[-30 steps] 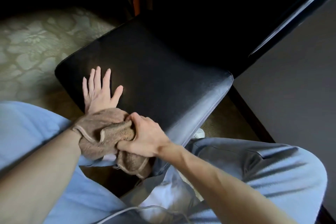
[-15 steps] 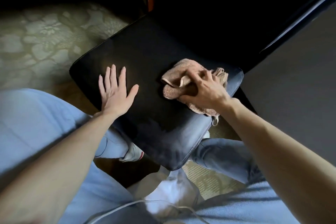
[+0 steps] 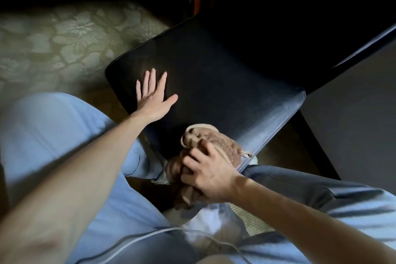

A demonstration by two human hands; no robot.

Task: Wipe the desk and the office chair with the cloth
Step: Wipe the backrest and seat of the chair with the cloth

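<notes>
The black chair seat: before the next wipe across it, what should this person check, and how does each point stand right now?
1. Grip on cloth: the right hand grips the bunched brown terry cloth. Ok.
2. Cloth contact: it lies on the front edge of the black leather chair seat, part of it hanging off. Ok.
3. Seat steadied: the left hand rests flat on the seat, fingers spread. Ok.
4. Leftward path: that left hand lies in the way. Not ok.
5. Far part of the seat: too dark to judge its cleanliness. Cannot tell.
6. Thin white cable across the lap: apart from the cloth. Ok.
</notes>
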